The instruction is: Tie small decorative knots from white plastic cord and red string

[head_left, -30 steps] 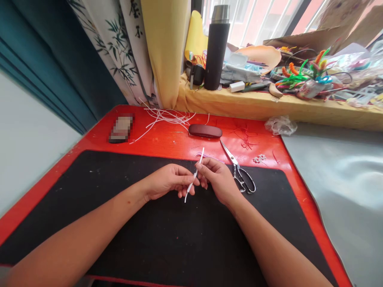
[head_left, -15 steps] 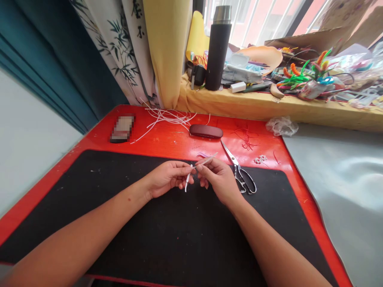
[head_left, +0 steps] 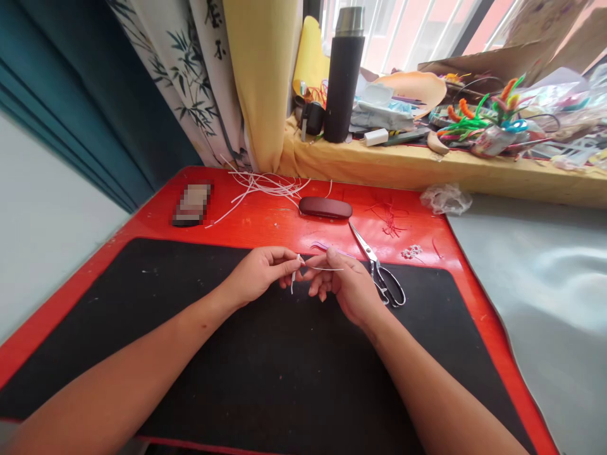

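Note:
Between the thumb and fingers of my left hand [head_left: 260, 273] a thin white cord [head_left: 293, 285] is pinched. One short end hangs down below the fingertips, and another length runs right, across the fingers of my right hand [head_left: 349, 287]. That hand has its thumb raised and its fingers apart, with the cord lying against them and not visibly gripped. Both hands are over the far edge of the black mat [head_left: 265, 366]. Silver-and-black scissors [head_left: 374, 262] lie just beyond my right hand, beside a thin purple strand [head_left: 322, 246].
On the red table [head_left: 256, 227] lie a tangle of white cords [head_left: 265, 185], a dark red case [head_left: 325, 207], red threads [head_left: 389, 218], a small beaded piece [head_left: 411, 251] and a pixelated phone-like object [head_left: 192, 203]. A black thermos [head_left: 344, 82] stands on the cluttered sill.
My right hand has loosened its pinch, thumb lifting and fingers spreading; the cord's end now points right across it. My left hand has shifted slightly left and up, still pinching.

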The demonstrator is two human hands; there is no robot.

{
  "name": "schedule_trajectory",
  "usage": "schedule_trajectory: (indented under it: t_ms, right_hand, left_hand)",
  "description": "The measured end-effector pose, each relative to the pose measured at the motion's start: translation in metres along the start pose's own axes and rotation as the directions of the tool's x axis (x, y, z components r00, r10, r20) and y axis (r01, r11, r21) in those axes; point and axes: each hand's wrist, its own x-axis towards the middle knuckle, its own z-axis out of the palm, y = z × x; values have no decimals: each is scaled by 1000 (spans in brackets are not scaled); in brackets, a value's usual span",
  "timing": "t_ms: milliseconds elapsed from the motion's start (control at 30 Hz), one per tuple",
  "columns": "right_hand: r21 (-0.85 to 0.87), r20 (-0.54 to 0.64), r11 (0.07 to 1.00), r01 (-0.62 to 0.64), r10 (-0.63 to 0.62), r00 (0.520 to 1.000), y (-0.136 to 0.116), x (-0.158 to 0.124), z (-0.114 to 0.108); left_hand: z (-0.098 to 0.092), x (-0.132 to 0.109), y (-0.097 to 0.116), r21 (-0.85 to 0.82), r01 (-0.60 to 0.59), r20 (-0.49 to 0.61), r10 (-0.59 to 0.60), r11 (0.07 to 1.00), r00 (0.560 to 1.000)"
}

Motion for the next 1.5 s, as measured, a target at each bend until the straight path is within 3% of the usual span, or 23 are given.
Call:
schedule_trajectory:
  t_ms: [400, 767, 1100, 1500]
  right_hand:
    - [-51, 16, 996, -69, 70, 997, 1, 0, 3]
    - [-48, 37, 990, -130, 132, 991, -4, -3, 5]
    - [10, 30, 992, -125, 125, 992, -3, -2, 3]
    - [-73, 15, 996, -58, 59, 998, -2, -2, 4]
  left_hand:
    - [1, -10, 6, 263, -124, -69, 147, 957, 987]
    - [5, -12, 14, 321, -152, -77, 186, 935, 979]
    - [4, -11, 12, 267, -128, -60, 149, 955, 987]
    - [6, -9, 11, 126, -62, -16, 64, 990, 998]
